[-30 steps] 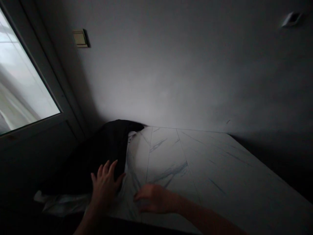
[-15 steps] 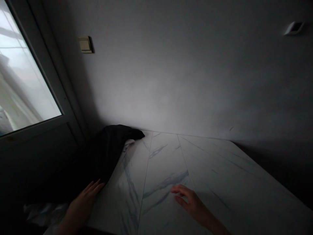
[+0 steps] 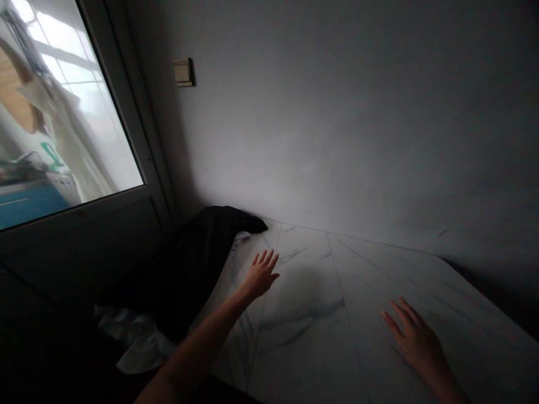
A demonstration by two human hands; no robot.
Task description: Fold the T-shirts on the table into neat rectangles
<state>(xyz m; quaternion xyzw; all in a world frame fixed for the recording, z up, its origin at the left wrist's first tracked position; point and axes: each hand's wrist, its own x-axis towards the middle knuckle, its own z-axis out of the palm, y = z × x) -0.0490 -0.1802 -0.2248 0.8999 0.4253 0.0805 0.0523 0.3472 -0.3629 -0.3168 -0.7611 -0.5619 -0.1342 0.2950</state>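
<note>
Dim room, grey wall meeting a white marble-pattern top at its far edge. Glass door on the left, switch plate on the wall just right of it. Black cloth lies bunched along the left side of the top, its tip at the far edge against the wall. White cloth sticks out from under it at lower left. Left hand is over the top just beside the black cloth, palm down, fingers spread, apparently not touching the cloth. Right hand is well right of the cloth, palm down, fingers spread; can't tell if it is touching the top. Neither hand pinches anything.
</note>
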